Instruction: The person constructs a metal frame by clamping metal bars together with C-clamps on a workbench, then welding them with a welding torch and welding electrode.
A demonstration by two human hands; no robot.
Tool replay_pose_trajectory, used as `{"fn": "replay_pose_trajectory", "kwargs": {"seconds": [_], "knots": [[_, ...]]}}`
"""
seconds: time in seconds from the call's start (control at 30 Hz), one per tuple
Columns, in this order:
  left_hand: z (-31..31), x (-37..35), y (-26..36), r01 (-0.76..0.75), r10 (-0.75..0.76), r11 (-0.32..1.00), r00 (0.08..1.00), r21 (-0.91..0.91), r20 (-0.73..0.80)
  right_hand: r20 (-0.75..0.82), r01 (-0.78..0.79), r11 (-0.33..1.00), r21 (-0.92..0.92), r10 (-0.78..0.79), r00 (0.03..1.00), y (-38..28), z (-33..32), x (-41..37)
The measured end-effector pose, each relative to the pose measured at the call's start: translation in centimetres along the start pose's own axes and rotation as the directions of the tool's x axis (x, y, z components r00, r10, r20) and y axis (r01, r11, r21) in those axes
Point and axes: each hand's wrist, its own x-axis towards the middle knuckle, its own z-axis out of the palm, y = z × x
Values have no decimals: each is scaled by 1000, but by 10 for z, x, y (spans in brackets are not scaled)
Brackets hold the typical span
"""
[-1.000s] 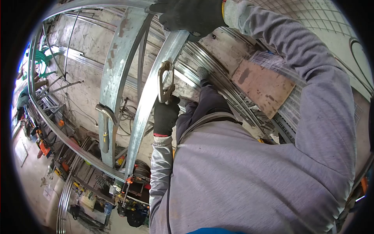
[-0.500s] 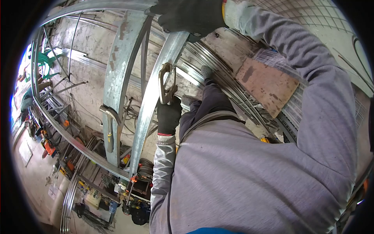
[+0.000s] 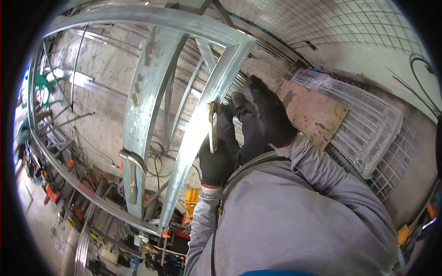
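Note:
My left hand, in a black glove, is closed round the lower end of a metal clamp. The clamp's upper end lies against a shiny metal bar of a large frame. My right hand, also black-gloved, is raised in front of my legs, apart from the frame. Its fingers look stretched out, slightly blurred, and nothing shows in them. On the wide metal beam to the left rests a hammer, its head towards the far end.
A curved rail bounds the frame on the left. Power tools and metal scraps crowd the floor beyond it. On the right lie a brown stained board, a plastic-wrapped stack and wire mesh.
My right hand has left the frame's top corner and come down towards my body. My left hand stays on the clamp. The view has shifted, showing more of the frame's corner and right side.

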Motion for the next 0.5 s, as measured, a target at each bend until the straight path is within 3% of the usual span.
{"fn": "replay_pose_trajectory", "kwargs": {"seconds": [0.07, 0.13, 0.17, 0.2, 0.23, 0.27, 0.33, 0.4, 0.47, 0.5], "knots": [[-1, 0, 4, 107, -104, 993, 994, -58, 45, 6, -109, 982, 155, 110, 994, -41, -5, 23], [4, -5, -10, 18, -17, 995, 1000, -95, 18, -12, -205, 949, 240, 214, 977, -74, -11, 50], [7, -7, -17, -22, 23, 993, 1000, -116, 12, 126, -467, 804, 367, 455, 882, -87, -15, 65], [8, -8, -22, -62, 63, 989, 998, -137, 5, 157, -542, 737, 404, 528, 835, -91, -15, 67], [7, -10, -28, -185, 183, 978, 983, 100, 26, 186, -610, 660, 439, 597, 780, -96, -15, 70], [6, -9, -29, -249, 246, 951, 968, 184, 37, 213, -669, 576, 471, 661, 719, -100, -15, 72], [4, -7, -31, -365, 369, 864, 928, 348, 59, 303, -668, 347, 658, 691, 657, -99, -14, 70], [0, -7, -34, -437, 438, 757, 891, 486, 120, -21, -368, 557, 745, 570, 821, -95, 2, 71], [-4, -7, -41, -502, 495, 668, 851, 549, 175, 165, -645, 417, 641, 746, 645, -95, -1, 71], [0, -11, -47, -425, 331, 763, 904, 488, 270, 152, -638, 409, 653, 754, 639, -99, 1, 69]]}}
